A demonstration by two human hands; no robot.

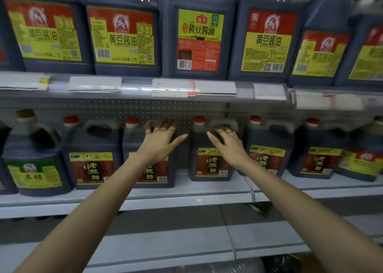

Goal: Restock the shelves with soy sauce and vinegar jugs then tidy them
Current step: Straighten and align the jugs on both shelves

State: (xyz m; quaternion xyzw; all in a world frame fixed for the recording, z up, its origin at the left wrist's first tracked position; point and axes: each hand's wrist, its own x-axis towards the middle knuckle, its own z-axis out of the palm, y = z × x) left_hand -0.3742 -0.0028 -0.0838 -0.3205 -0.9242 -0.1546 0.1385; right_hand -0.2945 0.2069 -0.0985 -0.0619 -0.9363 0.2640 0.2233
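Dark vinegar jugs with red caps and brown labels stand in a row on the lower shelf (186, 192). My left hand (160, 141) lies on top of one vinegar jug (132, 148), fingers stretched over its handle and thumb spread to the right. My right hand (227, 143) is on the neighbouring vinegar jug (207, 165), with its fingers curled over the handle and the thumb pointing left. A gap (183, 154) separates these two jugs. Soy sauce jugs (122, 36) with yellow and red labels fill the upper shelf.
A jug with a green label (34, 175) stands at the left of the lower shelf. More vinegar jugs (267, 156) continue to the right. Price tags (174, 87) line the upper shelf's edge. White shelf boards (165, 245) lie below.
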